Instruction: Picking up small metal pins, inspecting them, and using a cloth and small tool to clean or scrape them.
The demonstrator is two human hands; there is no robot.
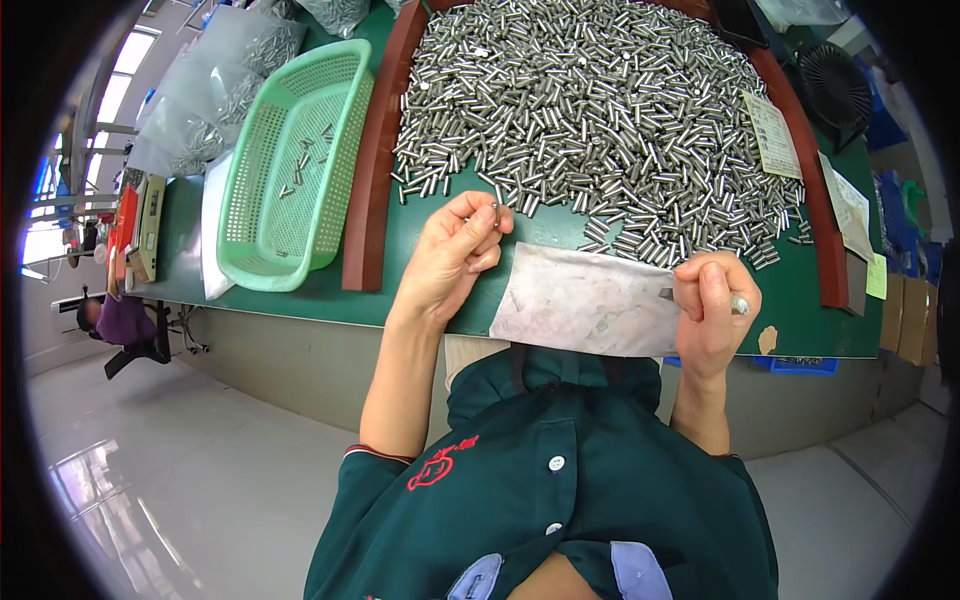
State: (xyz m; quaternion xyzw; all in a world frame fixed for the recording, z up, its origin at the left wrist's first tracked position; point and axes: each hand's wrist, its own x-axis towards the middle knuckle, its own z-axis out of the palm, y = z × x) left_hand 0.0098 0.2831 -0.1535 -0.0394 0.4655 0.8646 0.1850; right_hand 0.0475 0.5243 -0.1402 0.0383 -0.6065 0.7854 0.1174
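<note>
Along the front edge of the green table (405,228), the left hand (462,245) is holding up one metal pin (496,213), apart from the broad pile of loose pins (590,110). Step in hand, as judged: single-piece handling, perhaps a close check of that one pin. Next move is probably calling for a light, steady pinch, with enough freedom to turn the pin without dropping it.

Pin's place: it is sitting at the tips of the left thumb and forefinger, which are pressing together on it; part of it is showing, just short of the pile's near edge. Other left fingers are curling toward the palm.

Right hand (712,300) is closing around a slim object (740,304); a pale rounded end is poking out, kind not clear. Between the hands, a stained pale cloth (590,305) is lying. Leftward, a green basket (262,274) is holding a few scattered pins (302,164).
</note>
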